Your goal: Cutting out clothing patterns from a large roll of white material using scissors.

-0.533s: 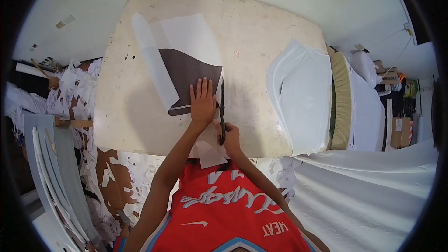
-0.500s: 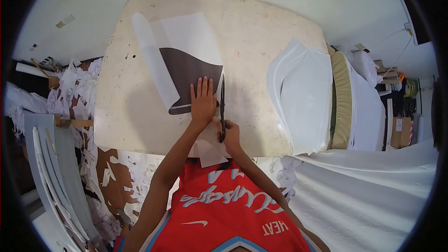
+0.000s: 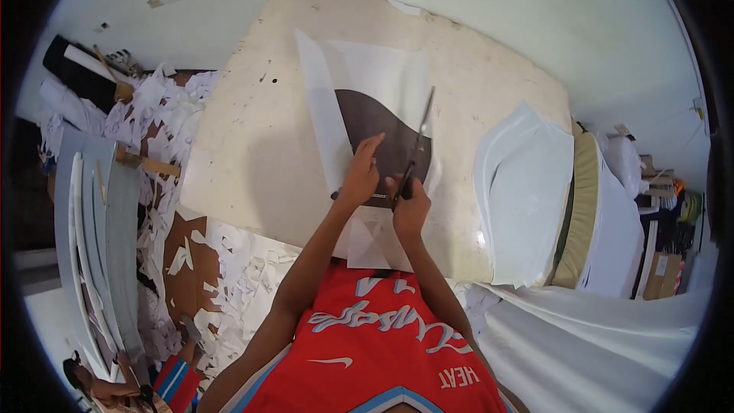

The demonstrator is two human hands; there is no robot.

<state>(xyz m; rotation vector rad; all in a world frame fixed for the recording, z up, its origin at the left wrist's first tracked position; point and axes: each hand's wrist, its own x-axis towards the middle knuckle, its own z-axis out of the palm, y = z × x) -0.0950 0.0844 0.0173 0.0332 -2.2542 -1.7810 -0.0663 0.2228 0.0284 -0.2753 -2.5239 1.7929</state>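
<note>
My left hand [image 3: 361,176] is over the lower part of a dark curved pattern piece [image 3: 371,113], fingers straight and pointing up the table. The piece lies on translucent white paper [image 3: 321,99] on a pale worktable [image 3: 237,130]. My right hand [image 3: 410,203] grips black-handled scissors [image 3: 416,151], their long blades pointing away from me across the piece's right side. A small paper sheet [image 3: 367,246] lies below my hands at the near edge.
Curved white sheets [image 3: 520,191] lie at the table's right, beside a khaki padded item [image 3: 577,214]. Paper scraps [image 3: 183,99] cover the left floor; long grey boards [image 3: 99,229] stand there. A person [image 3: 99,382] shows at lower left. White fabric [image 3: 581,336] drapes at lower right.
The view has shifted, so the table appears further right. My left hand has loosened from lying flat on the pattern; the scissors have moved up onto the piece and are more tilted.
</note>
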